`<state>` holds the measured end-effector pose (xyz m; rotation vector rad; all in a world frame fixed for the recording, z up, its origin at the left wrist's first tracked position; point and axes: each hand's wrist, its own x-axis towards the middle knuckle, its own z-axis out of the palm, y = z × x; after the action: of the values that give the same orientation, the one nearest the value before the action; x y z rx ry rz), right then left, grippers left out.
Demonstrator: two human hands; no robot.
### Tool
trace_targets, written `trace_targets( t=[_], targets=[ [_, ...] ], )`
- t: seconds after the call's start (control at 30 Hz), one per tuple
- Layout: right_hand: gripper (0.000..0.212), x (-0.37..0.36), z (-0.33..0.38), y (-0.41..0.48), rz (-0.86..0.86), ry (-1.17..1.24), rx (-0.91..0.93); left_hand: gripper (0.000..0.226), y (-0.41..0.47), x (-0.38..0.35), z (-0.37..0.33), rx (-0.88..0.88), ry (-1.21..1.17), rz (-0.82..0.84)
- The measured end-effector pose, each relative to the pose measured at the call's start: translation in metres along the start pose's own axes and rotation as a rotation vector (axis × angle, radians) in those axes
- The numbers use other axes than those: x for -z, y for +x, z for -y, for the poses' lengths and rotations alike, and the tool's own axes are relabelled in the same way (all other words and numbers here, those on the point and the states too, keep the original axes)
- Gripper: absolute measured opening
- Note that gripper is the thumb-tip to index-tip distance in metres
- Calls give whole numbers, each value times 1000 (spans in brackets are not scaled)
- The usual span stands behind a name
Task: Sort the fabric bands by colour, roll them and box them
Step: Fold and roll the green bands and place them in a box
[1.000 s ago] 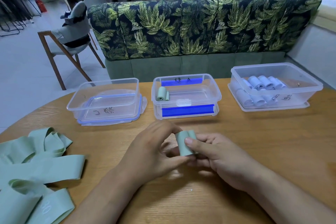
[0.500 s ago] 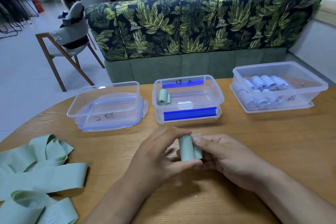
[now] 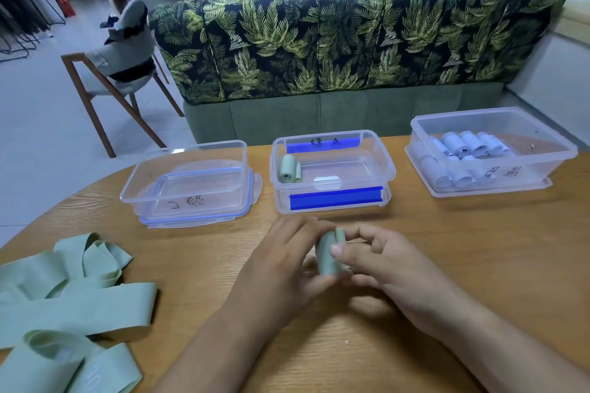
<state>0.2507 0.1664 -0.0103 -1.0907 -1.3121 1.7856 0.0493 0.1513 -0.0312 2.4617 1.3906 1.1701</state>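
both hands pinch one small green roll (image 3: 327, 257) between them: the left hand (image 3: 281, 265) wraps thumb and fingers round its near side, and the right hand (image 3: 383, 268) presses a thumb on its front with the fingers curled behind. the roll stands roughly upright low over the table (image 3: 479, 249), near the front of the middle box (image 3: 388, 166); whether it touches the wood i cannot tell. held from two sides like this, the wound fabric cannot spring open, which is likely why neither hand lets go as the last turn is tightened. blur hides the loose end. the middle box holds one boxed green roll (image 3: 290, 169) at its left end, so by colour this one belongs beside it. the right box (image 3: 523, 175) holds pale blue rolls (image 3: 463, 147), and the left box (image 3: 134, 191) sits on its blue-edged lid. loose green bands (image 3: 70, 293) lie heaped at the table's left edge, well apart from the hands, not yet rolled.
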Motion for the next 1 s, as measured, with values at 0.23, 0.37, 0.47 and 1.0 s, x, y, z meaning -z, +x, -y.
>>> trace_targets(
  t=[0.23, 0.37, 0.47, 1.0],
  targets=[
    [16, -6, 11, -1, -115, -191, 150, 61, 0, 8, -1, 38, -57, -14],
    [22, -7, 20, 3, -149, -201, 131, 53, -1, 12, 2, 75, -98, -70],
    [21, -10, 25, 7, -173, -218, 95, 47, 0, 16, 4, 93, -80, -80],
    [28, 6, 111, 162, -370, -648, -111, 92, -5, -1, 42, 353, 88, 33]
  ],
)
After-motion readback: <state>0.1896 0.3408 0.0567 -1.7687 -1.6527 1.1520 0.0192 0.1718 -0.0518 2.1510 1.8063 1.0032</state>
